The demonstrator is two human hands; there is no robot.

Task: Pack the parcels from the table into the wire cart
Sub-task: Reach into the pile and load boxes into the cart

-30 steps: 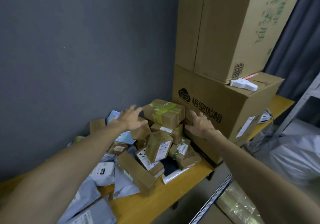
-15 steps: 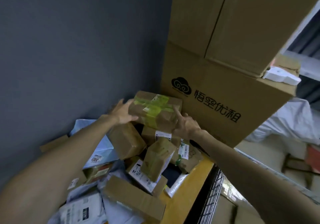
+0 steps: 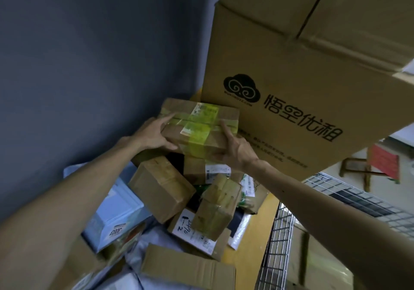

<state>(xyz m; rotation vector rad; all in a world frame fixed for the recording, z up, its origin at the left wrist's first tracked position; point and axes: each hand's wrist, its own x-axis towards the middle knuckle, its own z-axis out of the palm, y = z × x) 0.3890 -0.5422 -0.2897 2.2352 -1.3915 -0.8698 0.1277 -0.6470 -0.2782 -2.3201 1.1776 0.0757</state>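
A brown parcel crossed with yellow-green tape (image 3: 198, 128) is held above the pile, tilted. My left hand (image 3: 154, 136) grips its left end, thumb under and fingers on top. My right hand (image 3: 234, 149) grips its right end from the near side. Below lies a heap of parcels on the yellow table (image 3: 253, 233): a plain brown box (image 3: 161, 188), a small taped box (image 3: 218, 204), a labelled box (image 3: 195, 231), a flat carton (image 3: 186, 267) and a light blue box (image 3: 116, 209). The wire cart (image 3: 280, 233) stands against the table's right edge.
A large printed carton (image 3: 291, 101) stands right behind the held parcel, with another big carton (image 3: 336, 5) stacked on it. The dark grey wall (image 3: 89, 54) closes the left side. Grey mailer bags (image 3: 139, 251) lie among the boxes. A stool (image 3: 356, 168) stands beyond the cart.
Both hands reached the taped parcel, closed on its ends and lifted it off the pile. The view has moved closer and tipped down, bringing the wire cart into sight.
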